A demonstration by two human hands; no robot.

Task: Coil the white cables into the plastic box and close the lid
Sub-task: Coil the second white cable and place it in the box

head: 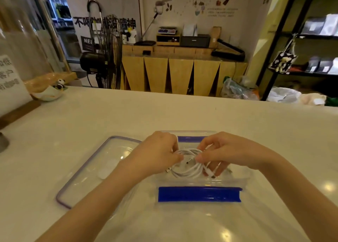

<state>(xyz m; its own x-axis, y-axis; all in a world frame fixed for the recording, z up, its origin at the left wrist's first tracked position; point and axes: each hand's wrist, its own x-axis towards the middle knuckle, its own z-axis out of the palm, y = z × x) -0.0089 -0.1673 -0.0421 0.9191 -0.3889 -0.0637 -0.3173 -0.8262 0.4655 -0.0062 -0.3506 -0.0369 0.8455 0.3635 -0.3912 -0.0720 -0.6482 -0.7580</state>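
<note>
A clear plastic box (199, 182) with blue clip flaps on its near and far sides sits on the white counter in front of me. A loose coil of white cables (188, 170) hangs just over the box opening, with plug ends sticking out. My left hand (157, 152) pinches the coil's left side. My right hand (223, 150) grips its right side, fingers wrapped around the loops. The clear lid (87, 170) with a purple rim lies flat on the counter to the left of the box.
The white counter (182, 113) stretches ahead. A small bowl with a panda figure (49, 92) and a standing sign (11, 82) sit at the far left. Beyond the counter stand a fan, wooden cabinets and black shelves.
</note>
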